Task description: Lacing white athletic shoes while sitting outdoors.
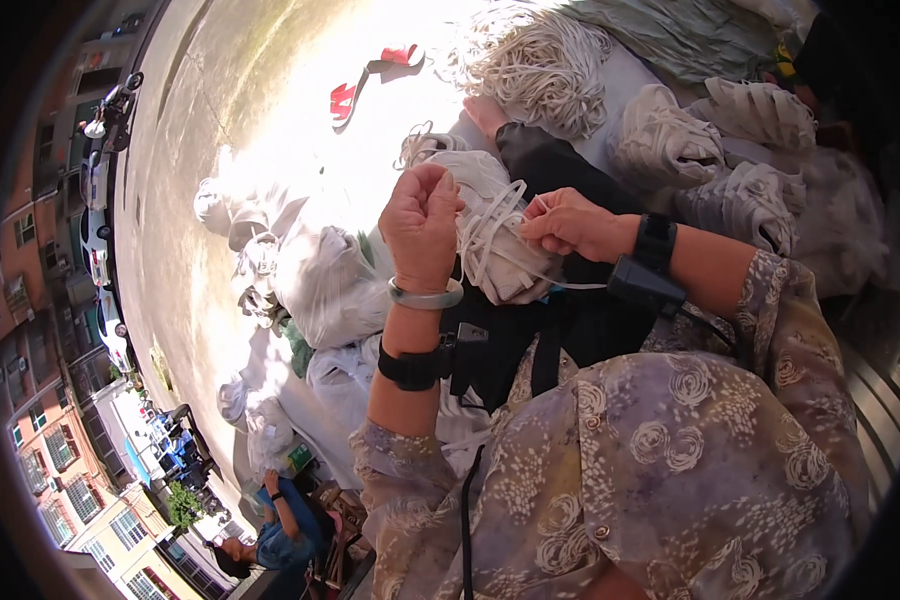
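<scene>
My left hand (420, 225) is raised with its fingers curled in, and whatever they hold is hidden. To its right, my right hand (573, 225) pinches thumb and fingers together over a bundle of white flat cord (505, 245); what sits between the fingertips is too small to make out. The bundle rests over the dark trousers on my lap, with loose loops across its top. One white strand (578, 286) trails from it toward my right wrist.
A big heap of loose white cord (540, 70) lies ahead. Several tied white bundles (665, 140) are at the right, and filled white plastic bags (330, 290) at the left. A red-and-grey strip (375, 75) lies on the sunlit ground. Another person (285, 530) sits at the lower left.
</scene>
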`<state>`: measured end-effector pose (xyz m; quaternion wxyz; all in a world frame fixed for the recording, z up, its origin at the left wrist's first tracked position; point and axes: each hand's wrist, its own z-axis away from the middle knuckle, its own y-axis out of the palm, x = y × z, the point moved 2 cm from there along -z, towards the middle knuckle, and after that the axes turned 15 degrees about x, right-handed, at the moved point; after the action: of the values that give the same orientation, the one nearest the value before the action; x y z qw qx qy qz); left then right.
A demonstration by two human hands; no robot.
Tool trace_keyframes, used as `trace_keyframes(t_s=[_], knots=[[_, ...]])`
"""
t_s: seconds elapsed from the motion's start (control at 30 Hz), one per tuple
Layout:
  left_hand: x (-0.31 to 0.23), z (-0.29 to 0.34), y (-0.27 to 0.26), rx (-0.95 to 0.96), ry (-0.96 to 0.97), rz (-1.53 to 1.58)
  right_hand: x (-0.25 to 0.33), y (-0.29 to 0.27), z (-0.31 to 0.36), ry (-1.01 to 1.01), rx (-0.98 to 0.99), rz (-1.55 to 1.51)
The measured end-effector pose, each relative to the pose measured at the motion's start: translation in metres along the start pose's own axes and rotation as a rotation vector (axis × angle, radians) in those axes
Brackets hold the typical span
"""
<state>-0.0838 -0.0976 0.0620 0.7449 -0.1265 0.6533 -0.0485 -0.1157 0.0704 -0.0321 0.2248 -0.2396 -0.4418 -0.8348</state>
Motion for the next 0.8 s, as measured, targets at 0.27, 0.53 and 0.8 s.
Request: trace_keyframes(t_s=[0.27,0.53,0.8], knots=[[0.072,0.074,0.022,0.186,-0.201,-0.273,0.049,0.002,-0.01,-0.178,0.015,-0.28],[0.054,0.05,0.031,0.088,0.0,-0.973,0.041,-0.002,-0.017,-0.044,-0.071,-0.161],[0.061,0.044,0.043,0.23,-0.324,-0.848,0.017,0.004,-0.031,-0.129,-0.111,0.048]])
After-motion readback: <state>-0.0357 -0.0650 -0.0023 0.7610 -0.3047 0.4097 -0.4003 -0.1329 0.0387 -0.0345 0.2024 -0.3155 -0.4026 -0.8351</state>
